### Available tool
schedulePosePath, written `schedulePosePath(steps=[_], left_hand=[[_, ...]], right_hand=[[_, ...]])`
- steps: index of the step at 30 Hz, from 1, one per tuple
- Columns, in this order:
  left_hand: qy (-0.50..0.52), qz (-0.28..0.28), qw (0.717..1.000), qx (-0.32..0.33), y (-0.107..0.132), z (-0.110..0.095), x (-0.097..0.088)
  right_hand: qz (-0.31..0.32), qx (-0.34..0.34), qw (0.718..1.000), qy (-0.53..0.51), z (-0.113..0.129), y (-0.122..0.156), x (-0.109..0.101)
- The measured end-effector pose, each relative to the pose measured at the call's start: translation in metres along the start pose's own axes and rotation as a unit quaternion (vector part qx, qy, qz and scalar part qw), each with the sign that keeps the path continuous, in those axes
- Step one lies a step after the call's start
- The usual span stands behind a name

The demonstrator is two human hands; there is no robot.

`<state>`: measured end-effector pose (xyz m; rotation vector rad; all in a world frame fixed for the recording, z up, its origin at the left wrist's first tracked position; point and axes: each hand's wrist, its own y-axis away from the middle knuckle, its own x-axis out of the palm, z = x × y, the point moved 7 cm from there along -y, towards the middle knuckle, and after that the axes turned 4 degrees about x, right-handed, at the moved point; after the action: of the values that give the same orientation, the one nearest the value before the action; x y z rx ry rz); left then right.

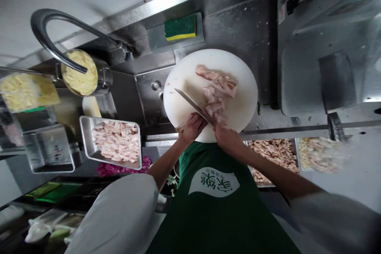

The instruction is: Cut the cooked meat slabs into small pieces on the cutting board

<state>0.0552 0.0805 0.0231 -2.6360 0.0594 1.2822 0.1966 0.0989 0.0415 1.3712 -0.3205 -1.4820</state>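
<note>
A knife [190, 101] is gripped by my right hand [226, 135], its blade slanting up and to the left over a round white cutting board [178, 83]. Below the middle of the blade, my left hand [192, 127] has its fingers curled in close beside the steel; whatever is in them is hidden. Several cut pieces of pale raw meat [214, 105] lie on the board just right of the blade. Beyond them rests a larger slab of raw meat [216, 77] with skin on it.
A metal tray [85, 143] of sliced meat stands left, near a pot [104, 75] of pale slices under a curved faucet [44, 12]. A sponge [180, 27] lies behind the board. A cleaver [337, 83] sits on the right; trays of chopped meat [274, 154] stand lower right.
</note>
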Motion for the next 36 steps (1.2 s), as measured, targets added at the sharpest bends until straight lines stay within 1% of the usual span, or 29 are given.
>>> schedulePosePath(steps=[2,3,4,5,7,10,12,13,15,17,19,20,23,24,25,26,27,29,30,31,32,33,34,36], left_hand=[[-0.005,-0.011,1.0,-0.008,0.002,0.001,0.0],[-0.005,-0.018,1.0,-0.016,0.002,0.002,0.0],[-0.005,-0.023,0.999,-0.025,0.003,0.003,0.0],[-0.006,-0.025,0.999,-0.032,0.004,0.004,0.001],[-0.008,-0.023,0.999,-0.036,0.005,0.005,0.003],[-0.02,-0.021,0.999,-0.036,0.004,0.004,0.003],[-0.025,-0.023,0.999,-0.031,0.003,0.003,0.001],[-0.026,-0.025,0.999,-0.025,0.003,0.002,0.0],[-0.029,-0.032,0.999,-0.013,0.002,0.0,-0.002],[-0.031,-0.036,0.999,-0.012,0.002,0.0,-0.004],[-0.032,-0.038,0.999,-0.019,0.002,0.001,-0.004],[-0.03,-0.033,0.999,-0.022,0.002,0.001,-0.003],[-0.022,-0.021,0.999,-0.021,0.002,-0.001,0.0],[-0.018,-0.019,0.999,-0.02,0.002,-0.001,0.0],[-0.015,-0.02,1.0,-0.019,0.002,-0.001,0.001],[-0.014,-0.021,1.0,-0.019,0.002,-0.001,0.0],[-0.014,-0.023,0.999,-0.022,0.002,0.0,0.0],[-0.01,-0.017,0.999,-0.032,0.003,0.002,-0.001],[-0.004,-0.015,0.999,-0.036,0.005,0.003,-0.001],[0.003,-0.015,0.999,-0.04,0.006,0.003,-0.002],[0.008,-0.015,0.999,-0.041,0.007,0.004,-0.002],[0.01,-0.017,0.999,-0.039,0.008,0.004,-0.003],[0.007,-0.022,0.999,-0.035,0.009,0.003,-0.004],[-0.01,-0.035,0.999,-0.027,0.01,0.002,-0.004]], right_hand=[[-0.06,-0.03,0.998,0.015,0.015,-0.036,-0.02],[-0.076,-0.045,0.996,0.013,0.02,-0.045,-0.027],[-0.088,-0.053,0.995,0.009,0.022,-0.047,-0.033],[-0.092,-0.054,0.994,0.007,0.021,-0.042,-0.036],[-0.08,-0.038,0.996,0.008,0.012,-0.013,-0.034],[-0.013,-0.003,1.0,0.012,-0.007,0.043,-0.015],[0.036,0.012,0.999,0.0,-0.014,0.066,-0.001],[0.053,0.018,0.998,-0.006,-0.016,0.07,0.003],[0.059,0.021,0.998,-0.008,-0.014,0.065,0.005],[0.036,0.012,0.999,0.002,-0.01,0.055,0.002],[0.025,0.005,1.0,0.002,-0.01,0.052,0.002],[0.036,0.011,0.999,-0.003,-0.013,0.056,0.005],[0.101,0.05,0.993,-0.029,-0.028,0.073,0.021],[0.109,0.059,0.992,-0.031,-0.03,0.073,0.024],[0.103,0.057,0.993,-0.028,-0.028,0.067,0.024],[0.084,0.043,0.995,-0.021,-0.023,0.054,0.021],[0.052,0.026,0.998,-0.009,-0.016,0.036,0.015],[-0.008,-0.037,0.999,0.014,0.006,-0.007,-0.001],[-0.039,-0.048,0.998,0.02,0.013,-0.028,-0.01],[-0.056,-0.059,0.997,0.013,0.018,-0.044,-0.019],[-0.073,-0.071,0.995,0.005,0.021,-0.055,-0.028],[-0.083,-0.079,0.993,-0.004,0.022,-0.059,-0.035],[-0.089,-0.083,0.993,-0.009,0.021,-0.056,-0.039],[-0.089,-0.067,0.994,-0.003,0.013,-0.034,-0.041]])
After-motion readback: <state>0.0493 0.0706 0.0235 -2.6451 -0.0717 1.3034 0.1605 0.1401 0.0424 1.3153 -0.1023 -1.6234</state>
